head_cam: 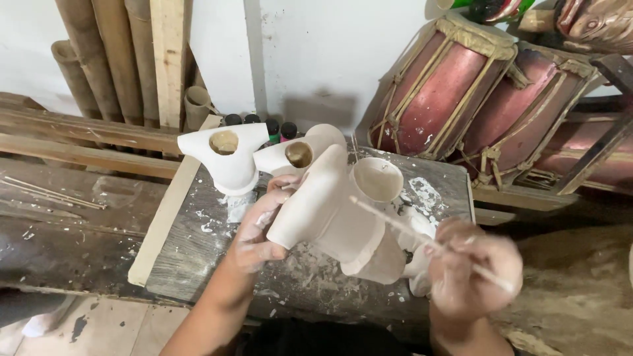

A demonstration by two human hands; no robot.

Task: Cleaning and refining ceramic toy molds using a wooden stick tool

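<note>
White wall [330, 46] behind a worn wooden table [198, 250]; tiled floor [112, 329].

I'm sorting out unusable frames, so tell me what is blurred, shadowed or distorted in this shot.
Head view: the right hand and its thin stick are smeared by motion blur; the left hand and the pale carved piece are sharper; light is soft and even, with no glare; the red drums lean from wide-angle distortion.
</note>
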